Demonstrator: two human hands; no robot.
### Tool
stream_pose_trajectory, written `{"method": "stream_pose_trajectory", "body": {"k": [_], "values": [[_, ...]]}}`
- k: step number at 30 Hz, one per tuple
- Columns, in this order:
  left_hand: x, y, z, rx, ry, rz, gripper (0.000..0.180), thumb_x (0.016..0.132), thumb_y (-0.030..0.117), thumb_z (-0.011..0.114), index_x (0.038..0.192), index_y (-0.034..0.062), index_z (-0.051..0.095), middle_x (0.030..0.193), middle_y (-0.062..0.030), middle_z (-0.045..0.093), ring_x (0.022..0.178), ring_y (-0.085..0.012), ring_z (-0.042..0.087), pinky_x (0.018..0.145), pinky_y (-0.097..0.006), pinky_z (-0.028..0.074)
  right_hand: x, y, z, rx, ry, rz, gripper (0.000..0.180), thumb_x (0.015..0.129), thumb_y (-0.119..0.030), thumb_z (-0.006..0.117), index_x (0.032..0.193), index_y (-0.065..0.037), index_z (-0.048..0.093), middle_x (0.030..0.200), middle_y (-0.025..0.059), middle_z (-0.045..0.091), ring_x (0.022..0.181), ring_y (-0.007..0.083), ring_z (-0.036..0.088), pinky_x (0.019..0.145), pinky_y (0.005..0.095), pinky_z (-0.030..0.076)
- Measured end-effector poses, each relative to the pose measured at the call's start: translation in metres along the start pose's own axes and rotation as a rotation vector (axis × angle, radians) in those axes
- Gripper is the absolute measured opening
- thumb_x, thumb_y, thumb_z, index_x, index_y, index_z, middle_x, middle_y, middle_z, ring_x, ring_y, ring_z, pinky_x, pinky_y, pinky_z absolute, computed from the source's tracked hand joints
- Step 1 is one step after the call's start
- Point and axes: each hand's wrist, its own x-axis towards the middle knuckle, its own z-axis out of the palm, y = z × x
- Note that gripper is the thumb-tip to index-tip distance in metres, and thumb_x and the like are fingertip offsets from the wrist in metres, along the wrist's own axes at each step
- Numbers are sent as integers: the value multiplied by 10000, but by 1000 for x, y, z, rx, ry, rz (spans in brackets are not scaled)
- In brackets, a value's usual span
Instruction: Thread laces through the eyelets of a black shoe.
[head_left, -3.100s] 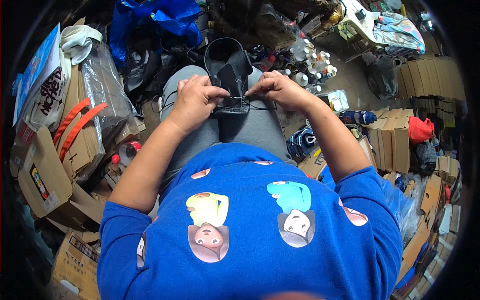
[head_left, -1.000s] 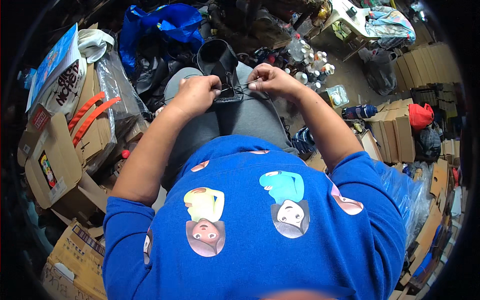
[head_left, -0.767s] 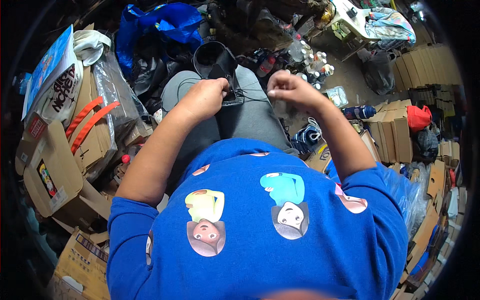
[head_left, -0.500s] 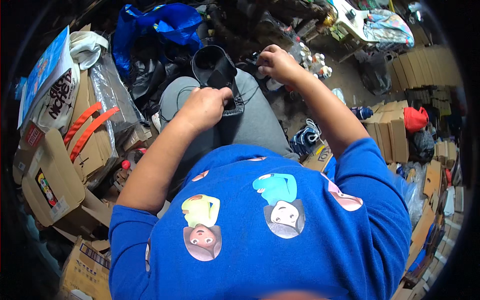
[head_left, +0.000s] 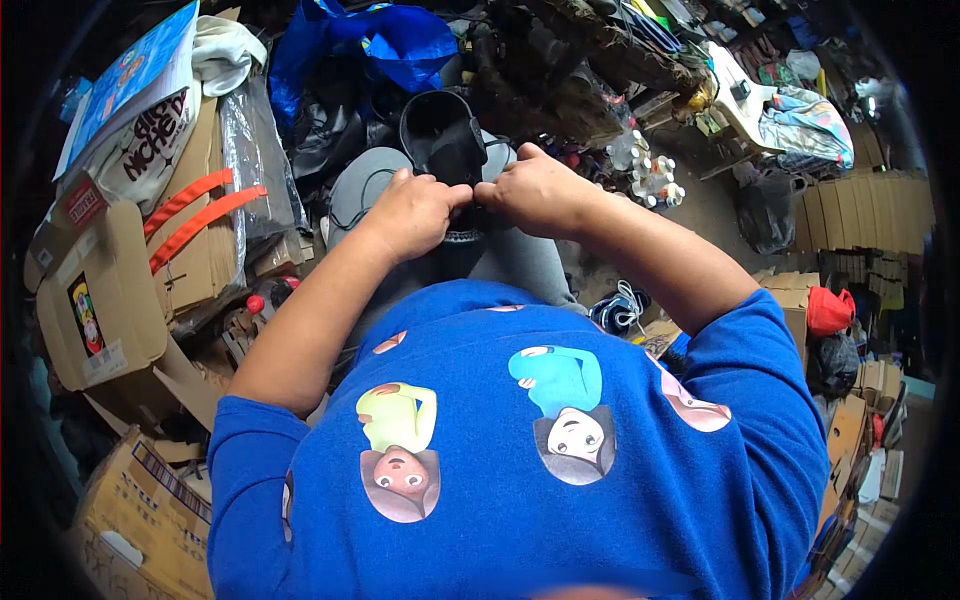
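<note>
A black boot, its round shaft opening toward the far side, rests on my lap between my grey-trousered knees. My left hand is closed at the boot's near part, its fingertips pinched on it. Right beside it my right hand is closed too, thumb and fingertips pressed together over the boot and almost meeting the left fingertips. What the right fingers pinch is hidden. A thin black thread loops over my left knee next to my left hand. The boot's lower part is mostly covered by my hands.
A blue bag lies beyond my knees. Cardboard boxes and orange strips are at the left. Several small bottles, a striped bundle and a white chair with cloth stand right. Cardboard stacks line the right side.
My right hand has come in from the far right to the boot, beside my left hand. The left hand stays at the boot. The whole view has shifted slightly.
</note>
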Motion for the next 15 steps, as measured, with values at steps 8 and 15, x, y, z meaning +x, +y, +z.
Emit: {"method": "stream_pose_trajectory", "body": {"k": [8, 15], "values": [[-75, 3, -29, 213, 182, 16, 233, 713, 12, 484, 903, 102, 584, 795, -62, 598, 841, -248, 565, 770, -386, 374, -71, 43, 57, 45, 232, 125, 110, 772, -135, 578, 881, -130, 561, 743, 73, 606, 813, 264, 592, 768, 394, 416], [-119, -2, -87, -845, 458, -357, 92, 842, 111, 633, 863, 21, 642, 780, -42, 627, 799, -121, 569, 731, -241, 438, -127, 70, 46, 1716, 783, 412, 172, 838, -212, 655, 867, -44, 636, 771, 31, 608, 756, 126, 594, 752, 285, 470]]}}
